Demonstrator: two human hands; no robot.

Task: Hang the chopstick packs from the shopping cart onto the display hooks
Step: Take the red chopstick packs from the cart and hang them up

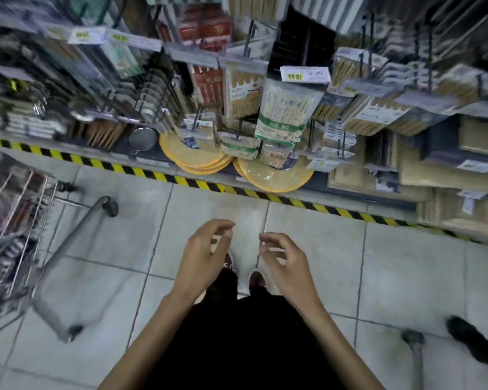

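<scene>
Wire cart (17,215) stands off to the left, its packs (26,209) only a blur inside, so their long axis cannot be read. Left hand (206,257) and right hand (286,263) hang loosely curled above the floor (406,263), holding nothing. The left hand is nearer the cart; hooks (248,38) with hung packs (282,114) lie straight ahead.

The head-worn camera is looking steeply down and forward, framing the left hand (204,256) and right hand (283,264) close below, the display shelves (197,184) ahead.
</scene>
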